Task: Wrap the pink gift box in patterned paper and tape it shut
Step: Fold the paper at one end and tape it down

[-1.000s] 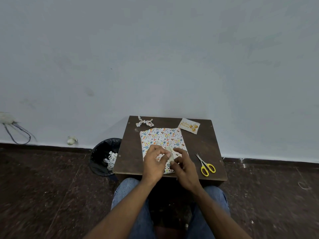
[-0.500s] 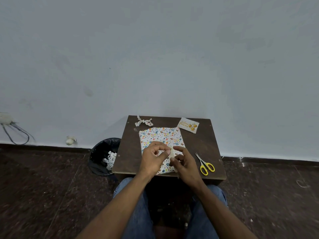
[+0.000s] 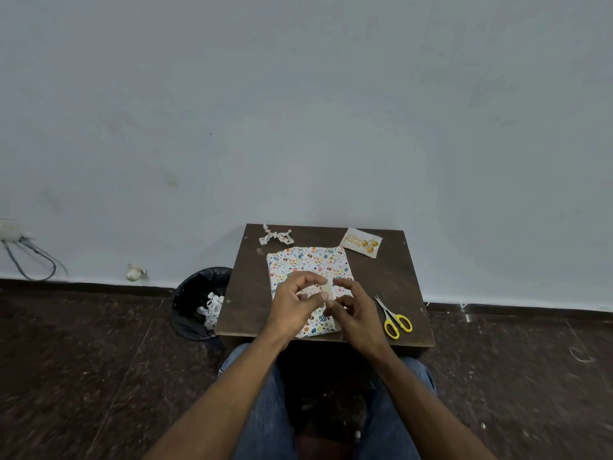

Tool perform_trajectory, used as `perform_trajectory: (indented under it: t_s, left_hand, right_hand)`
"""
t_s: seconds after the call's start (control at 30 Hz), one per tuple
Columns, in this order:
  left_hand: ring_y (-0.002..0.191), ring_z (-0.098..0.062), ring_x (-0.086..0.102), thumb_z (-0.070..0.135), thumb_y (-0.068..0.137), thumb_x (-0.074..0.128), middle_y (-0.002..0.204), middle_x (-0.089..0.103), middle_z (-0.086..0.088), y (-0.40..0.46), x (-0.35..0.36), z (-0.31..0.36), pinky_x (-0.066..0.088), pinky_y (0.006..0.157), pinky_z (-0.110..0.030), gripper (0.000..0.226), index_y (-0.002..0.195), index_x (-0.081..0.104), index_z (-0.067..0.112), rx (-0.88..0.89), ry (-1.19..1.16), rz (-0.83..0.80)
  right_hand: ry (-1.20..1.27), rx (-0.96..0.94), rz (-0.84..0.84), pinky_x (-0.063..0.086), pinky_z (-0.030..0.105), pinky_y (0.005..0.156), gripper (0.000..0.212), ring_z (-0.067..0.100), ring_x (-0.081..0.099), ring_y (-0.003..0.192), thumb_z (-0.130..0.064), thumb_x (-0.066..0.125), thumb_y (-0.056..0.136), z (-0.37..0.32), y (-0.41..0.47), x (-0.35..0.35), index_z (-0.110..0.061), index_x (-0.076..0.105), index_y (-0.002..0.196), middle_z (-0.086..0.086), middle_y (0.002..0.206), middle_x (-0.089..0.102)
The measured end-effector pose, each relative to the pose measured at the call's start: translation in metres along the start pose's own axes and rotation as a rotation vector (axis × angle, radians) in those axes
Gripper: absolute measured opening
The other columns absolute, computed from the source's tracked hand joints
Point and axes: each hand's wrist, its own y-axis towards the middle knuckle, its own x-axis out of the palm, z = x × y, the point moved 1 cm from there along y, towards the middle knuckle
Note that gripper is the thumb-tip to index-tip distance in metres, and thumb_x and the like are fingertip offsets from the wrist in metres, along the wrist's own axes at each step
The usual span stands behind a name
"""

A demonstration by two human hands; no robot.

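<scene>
Head view: the wrapped box (image 3: 306, 265) lies at the counter's (image 3: 391, 280) middle, long axis running 12 to 6, under both hands. A pale strip (image 3: 328, 289), likely tape, hangs directly over it between the grips. The left hand (image 3: 295, 305) pinches the strip; the right hand (image 3: 356, 308), fingers curled, pinches its lower end. Scissors (image 3: 394, 318) lie at 3 o'clock.
</scene>
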Motion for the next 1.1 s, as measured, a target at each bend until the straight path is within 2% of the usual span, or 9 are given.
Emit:
perform_trajectory:
  t_s: [0.07,0.17,0.3,0.37,0.47,0.57,0.67,0.77,1.1]
  left_hand:
    - [0.110,0.000,0.061,-0.003,0.080,0.074,0.115,0.067,0.003,0.001,0.002,-0.002,0.052,0.093,-0.038,0.026,0.097,0.069,0.016,-0.034,0.013,-0.006]
    - [0.109,-0.015,0.066,-0.006,0.082,0.070,0.116,0.069,-0.001,0.001,0.004,-0.003,0.058,0.086,-0.036,0.027,0.102,0.068,0.013,-0.094,-0.031,0.052]
    - [0.084,-0.016,0.070,-0.008,0.081,0.068,0.112,0.068,-0.001,0.003,0.006,-0.003,0.060,0.078,-0.042,0.030,0.100,0.067,0.016,-0.097,-0.019,0.116]
    - [0.078,-0.015,0.068,-0.011,0.081,0.067,0.110,0.067,-0.002,0.004,0.007,-0.001,0.059,0.074,-0.046,0.032,0.100,0.067,0.015,-0.105,-0.026,0.123]
    - [0.075,-0.016,0.065,-0.008,0.081,0.069,0.106,0.067,-0.002,0.004,0.004,0.002,0.059,0.071,-0.039,0.033,0.098,0.067,0.020,-0.089,-0.001,0.120]
    - [0.073,-0.017,0.063,-0.008,0.082,0.069,0.100,0.065,-0.004,0.004,0.001,0.003,0.055,0.061,-0.027,0.036,0.097,0.066,0.026,-0.068,-0.005,0.109]
    - [0.075,-0.021,0.063,-0.007,0.083,0.068,0.096,0.062,-0.005,0.004,-0.001,0.003,0.057,0.061,-0.029,0.036,0.098,0.068,0.026,-0.071,-0.011,0.100]
    - [0.075,-0.018,0.062,-0.007,0.084,0.067,0.092,0.059,-0.005,0.002,0.002,0.002,0.058,0.060,-0.027,0.035,0.100,0.069,0.024,-0.098,-0.026,0.084]
    - [0.073,-0.017,0.062,-0.006,0.085,0.067,0.081,0.058,-0.004,0.002,0.003,0.004,0.057,0.058,-0.027,0.034,0.100,0.069,0.024,-0.090,-0.024,0.079]
  right_hand:
    - [0.000,-0.015,-0.026,0.049,0.027,0.058,0.034,0.013,0.065,0.069,-0.022,0.065,0.095,-0.002,-0.002,-0.001,-0.036,0.051,0.123,0.010,0.084,0.071]
    - [-0.058,-0.059,-0.065,0.049,0.030,0.060,0.042,0.005,0.059,0.064,-0.014,0.065,0.095,0.002,-0.005,-0.002,-0.035,0.048,0.128,0.004,0.091,0.072]
    - [-0.040,-0.002,-0.110,0.054,0.044,0.066,0.059,0.014,0.060,0.068,0.004,0.058,0.088,0.007,-0.007,-0.004,-0.036,0.048,0.130,0.001,0.094,0.072]
    - [-0.036,0.024,-0.076,0.054,0.042,0.067,0.057,0.016,0.062,0.070,0.008,0.058,0.087,0.008,-0.009,-0.009,-0.032,0.052,0.128,0.001,0.091,0.073]
    - [-0.195,0.074,0.089,0.054,0.030,0.068,0.035,0.016,0.065,0.077,-0.004,0.064,0.090,0.016,-0.010,-0.024,-0.033,0.062,0.109,-0.003,0.085,0.070]
    - [-0.541,0.228,0.233,0.052,0.033,0.077,0.014,0.020,0.065,0.090,-0.018,0.065,0.090,0.029,-0.007,-0.051,-0.027,0.069,0.100,-0.008,0.093,0.067]
    - [-0.832,0.395,0.214,0.046,0.037,0.083,0.018,0.030,0.062,0.103,-0.032,0.061,0.090,0.038,-0.006,-0.076,-0.023,0.067,0.105,0.002,0.112,0.058]
    - [-0.908,0.501,0.176,0.045,0.039,0.083,0.024,0.036,0.060,0.106,-0.043,0.059,0.092,0.042,-0.008,-0.090,-0.024,0.066,0.105,0.005,0.118,0.051]
    - [-1.034,0.538,0.165,0.044,0.039,0.078,0.029,0.036,0.060,0.105,-0.039,0.056,0.094,0.046,-0.008,-0.085,-0.015,0.052,0.110,0.008,0.127,0.046]
